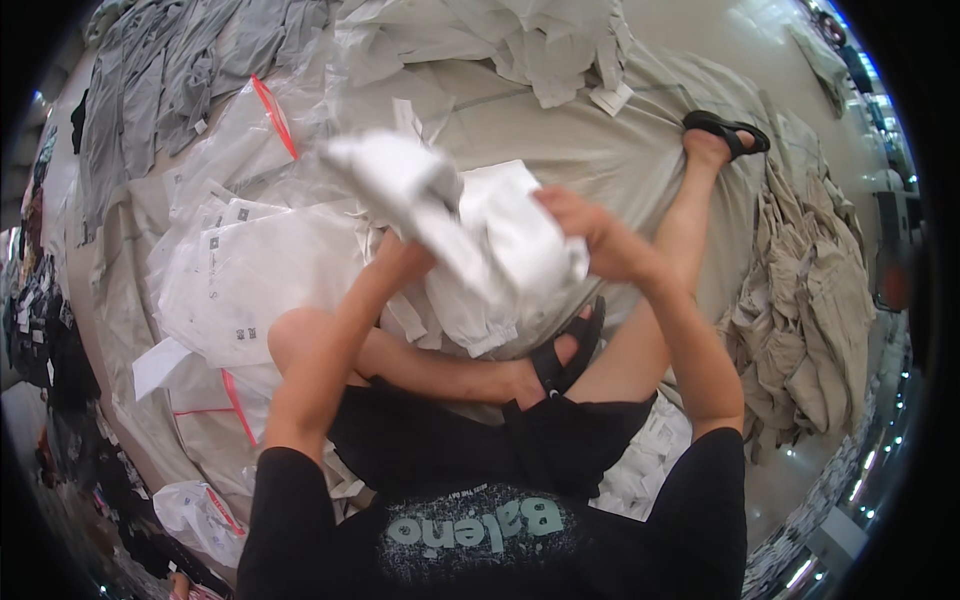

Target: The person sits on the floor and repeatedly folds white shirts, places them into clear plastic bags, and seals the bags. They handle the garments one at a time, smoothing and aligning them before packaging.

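Note:
A white garment, blurred by motion, is lifted in front of my crossed legs. My right hand grips its right side with bent fingers. At its left lower edge is my left hand, closed on the cloth, its fingers mostly hidden under the folds. More folded white clothing lies just below, close to my shin, with a gathered edge showing. To the left, clear plastic garment bags with small dark print lie in an overlapping pile.
Grey garments are heaped far left, white ones at the top, and beige ones along the right. A beige cloth sheet covers the floor. My sandalled foot stretches out to the far right. A small plastic bag sits lower left.

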`<control>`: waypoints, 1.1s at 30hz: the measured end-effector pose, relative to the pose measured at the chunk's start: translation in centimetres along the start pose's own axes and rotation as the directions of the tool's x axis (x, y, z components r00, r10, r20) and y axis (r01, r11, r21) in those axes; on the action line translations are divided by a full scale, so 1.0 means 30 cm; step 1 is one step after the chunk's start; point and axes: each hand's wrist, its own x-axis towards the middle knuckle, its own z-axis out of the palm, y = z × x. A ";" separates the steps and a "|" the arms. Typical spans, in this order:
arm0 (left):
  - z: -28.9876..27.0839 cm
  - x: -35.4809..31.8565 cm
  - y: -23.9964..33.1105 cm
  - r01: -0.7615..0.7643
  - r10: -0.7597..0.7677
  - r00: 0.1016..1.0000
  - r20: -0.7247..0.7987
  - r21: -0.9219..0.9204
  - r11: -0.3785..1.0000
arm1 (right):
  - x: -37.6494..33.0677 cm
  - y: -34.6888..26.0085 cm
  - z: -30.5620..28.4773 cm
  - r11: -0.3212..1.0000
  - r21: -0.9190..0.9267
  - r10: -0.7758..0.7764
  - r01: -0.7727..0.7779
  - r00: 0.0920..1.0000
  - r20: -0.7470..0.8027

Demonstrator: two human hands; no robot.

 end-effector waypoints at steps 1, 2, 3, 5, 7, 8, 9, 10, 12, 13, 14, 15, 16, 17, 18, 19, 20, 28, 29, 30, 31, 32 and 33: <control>-0.029 -0.027 0.005 0.026 -0.029 0.999 -0.025 -0.129 0.991 | -0.072 -0.010 0.058 0.998 -0.064 -0.021 0.026 0.996 0.082; -0.076 -0.073 0.017 0.046 -0.062 0.997 -0.054 -0.253 0.966 | -0.145 -0.027 0.111 0.977 -0.212 0.050 -0.019 0.989 0.139; -0.126 -0.122 0.032 0.054 -0.061 0.998 -0.022 -0.240 0.969 | -0.209 -0.044 0.155 0.932 -0.356 0.130 -0.058 0.975 0.181; -0.257 -0.239 0.041 0.023 -0.010 0.991 0.137 -0.096 0.995 | -0.314 -0.063 0.217 0.885 -0.436 0.249 -0.162 0.957 0.150; -0.360 -0.377 -0.045 -0.039 0.041 0.979 0.201 -0.015 0.999 | -0.385 -0.008 0.289 0.861 -0.443 0.283 -0.250 0.959 0.009; -0.378 -0.396 -0.025 0.320 -0.282 0.947 0.153 -0.413 0.853 | -0.391 0.012 0.301 0.856 -0.438 0.258 -0.273 0.961 -0.093; -0.399 -0.403 0.011 0.530 -0.555 0.795 0.243 -0.724 0.441 | -0.402 0.022 0.324 0.867 -0.282 0.330 -0.412 0.897 -0.295; -0.383 -0.386 0.104 0.585 -0.702 0.667 0.249 -0.759 0.286 | -0.394 0.028 0.356 0.857 -0.100 0.409 -0.505 0.786 -0.464; -0.289 -0.339 0.265 0.625 -0.702 0.702 0.120 -0.576 0.527 | -0.342 0.115 0.427 0.778 -0.002 0.459 -0.628 0.571 -0.681; -0.214 -0.349 0.275 0.521 -0.612 0.790 -0.039 -0.483 0.704 | -0.279 0.140 0.437 0.764 0.050 0.523 -0.644 0.572 -0.632; -0.182 -0.348 0.274 0.431 -0.603 0.789 -0.114 -0.596 0.677 | -0.217 0.160 0.444 0.741 0.101 0.586 -0.664 0.567 -0.579; -0.162 -0.335 0.261 0.327 -0.598 0.779 -0.190 -0.690 0.646 | -0.157 0.175 0.455 0.715 0.152 0.645 -0.682 0.559 -0.521; -0.163 -0.298 0.262 0.207 -0.586 0.769 -0.258 -0.766 0.609 | -0.110 0.173 0.453 0.760 0.288 0.633 -0.583 0.562 -0.532; -0.184 -0.276 0.249 0.181 -0.603 0.758 -0.249 -0.808 0.560 | -0.065 0.170 0.449 0.783 0.415 0.622 -0.463 0.566 -0.541; -0.223 -0.269 0.257 0.166 -0.623 0.750 -0.222 -0.849 0.502 | -0.056 0.172 0.453 0.773 0.538 0.624 -0.338 0.558 -0.547; -0.251 -0.261 0.263 0.148 -0.638 0.746 -0.191 -0.886 0.439 | -0.078 0.213 0.458 0.760 0.479 0.650 -0.439 0.498 -0.574; -0.243 -0.256 0.222 0.294 -0.691 0.720 -0.070 -0.870 0.395 | -0.109 0.301 0.482 0.736 0.417 0.662 -0.533 0.439 -0.608; -0.193 -0.298 0.091 0.588 -0.788 0.568 -0.239 -0.552 0.591 | -0.100 0.279 0.507 0.789 -0.036 0.314 -0.613 0.453 -0.834; -0.198 -0.312 0.102 0.589 -0.752 0.583 -0.308 -0.478 0.652 | -0.106 0.217 0.497 0.769 -0.164 0.211 -0.617 0.488 -0.847; -0.195 -0.320 0.112 0.584 -0.707 0.602 -0.372 -0.399 0.707 | -0.094 0.172 0.506 0.752 -0.277 0.158 -0.598 0.572 -0.805; -0.184 -0.320 0.109 0.567 -0.656 0.619 -0.431 -0.333 0.754 | -0.058 0.130 0.526 0.729 -0.388 0.102 -0.564 0.650 -0.753; -0.171 -0.319 0.106 0.550 -0.600 0.635 -0.486 -0.262 0.794 | -0.021 0.110 0.553 0.700 -0.492 0.050 -0.519 0.722 -0.690; -0.157 -0.316 0.104 0.524 -0.533 0.658 -0.532 -0.184 0.831 | 0.014 0.131 0.577 0.668 -0.502 0.081 -0.550 0.724 -0.685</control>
